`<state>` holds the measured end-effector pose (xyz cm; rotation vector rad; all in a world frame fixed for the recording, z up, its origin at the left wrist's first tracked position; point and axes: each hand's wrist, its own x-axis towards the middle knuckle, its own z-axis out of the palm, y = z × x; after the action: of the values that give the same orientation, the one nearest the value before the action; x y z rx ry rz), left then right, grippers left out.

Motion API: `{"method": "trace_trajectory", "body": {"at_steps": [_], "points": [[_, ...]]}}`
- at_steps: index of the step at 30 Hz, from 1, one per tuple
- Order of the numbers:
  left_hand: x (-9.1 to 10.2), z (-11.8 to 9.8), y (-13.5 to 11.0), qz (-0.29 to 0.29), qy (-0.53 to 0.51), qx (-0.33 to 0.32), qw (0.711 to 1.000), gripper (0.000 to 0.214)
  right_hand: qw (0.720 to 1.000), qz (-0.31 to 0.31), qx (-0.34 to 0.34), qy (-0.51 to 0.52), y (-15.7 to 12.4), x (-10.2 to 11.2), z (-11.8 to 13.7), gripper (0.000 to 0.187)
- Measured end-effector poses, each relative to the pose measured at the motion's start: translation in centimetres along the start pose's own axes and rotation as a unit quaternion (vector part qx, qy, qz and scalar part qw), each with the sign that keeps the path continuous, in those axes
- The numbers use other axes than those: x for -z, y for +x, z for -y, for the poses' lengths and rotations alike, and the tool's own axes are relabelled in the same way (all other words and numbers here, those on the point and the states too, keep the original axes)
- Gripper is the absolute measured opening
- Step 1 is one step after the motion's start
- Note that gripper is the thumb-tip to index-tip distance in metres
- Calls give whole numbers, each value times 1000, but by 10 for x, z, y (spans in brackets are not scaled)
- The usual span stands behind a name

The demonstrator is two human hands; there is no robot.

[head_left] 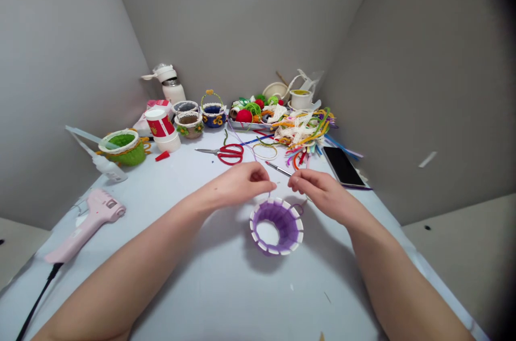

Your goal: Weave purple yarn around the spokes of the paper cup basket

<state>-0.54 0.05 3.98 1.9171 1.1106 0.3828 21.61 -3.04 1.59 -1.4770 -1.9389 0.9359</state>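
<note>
A small cup-shaped basket [296,233] of white upright strips woven with purple yarn stands on the table below my hands, its mouth towards me. My left hand [248,184] is closed in a pinch just above the far rim, on a strand of purple yarn [269,194] that runs down to the basket. To the right, my right hand [316,187] has its fingers pressed together. A slim silver pen-like tool [279,169] with a red tip meets its fingertips; whether it is held or lies behind them is unclear. Purple yarn loops over the basket's right rim.
Red-handled scissors [229,154] lie beyond my left hand. A pink glue gun [91,222] and green basket [129,150] are at left. Finished small baskets [189,125], a tray of yarn balls [250,125], bundled coloured strips [302,128] and a phone [344,165] line the back and right.
</note>
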Motion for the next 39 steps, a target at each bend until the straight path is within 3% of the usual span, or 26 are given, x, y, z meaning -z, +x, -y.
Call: {"method": "trace_trajectory", "body": {"at_steps": [2, 4, 6, 9, 14, 17, 20, 23, 26, 31, 34, 39], "points": [[13, -4, -9, -34, 102, 10, 994, 35, 999, -30, 14, 21, 3, -4, 0, 29], [20, -7, -17, 6, 161, 22, 987, 43, 998, -25, 36, 52, 6, -11, 2, 27], [20, -10, -23, 46, 194, 33, 979, 47, 994, 17, 62, 93, 8, -19, 2, 28], [12, -10, -24, 82, 219, 12, 972, 34, 978, 95, 77, 171, 13, -31, -5, 34], [0, -2, -13, 42, 204, -51, 977, 21, 942, 162, 60, 289, 19, -40, -16, 41], [-2, 1, -8, 5, 192, -72, 979, 21, 958, 160, 69, 226, 19, -36, -16, 40], [-3, 2, -6, 3, 183, -87, 979, 20, 971, 179, 54, 151, 17, -30, -16, 43], [-3, 2, -7, 23, 175, -98, 979, 18, 970, 211, 40, 117, 17, -26, -18, 47], [-2, 0, -8, 37, 168, -118, 978, 18, 968, 225, 71, 92, 17, -21, -20, 41], [-7, -4, -6, 24, 175, -144, 974, 17, 953, 281, 91, 70, 15, -16, -19, 29], [-13, -3, -3, 24, 186, -163, 969, 18, 953, 282, 87, 66, 14, -16, -17, 25], [-5, 0, -6, 47, 161, -103, 980, 27, 959, 265, 95, 37, 13, -17, -17, 17]]}}
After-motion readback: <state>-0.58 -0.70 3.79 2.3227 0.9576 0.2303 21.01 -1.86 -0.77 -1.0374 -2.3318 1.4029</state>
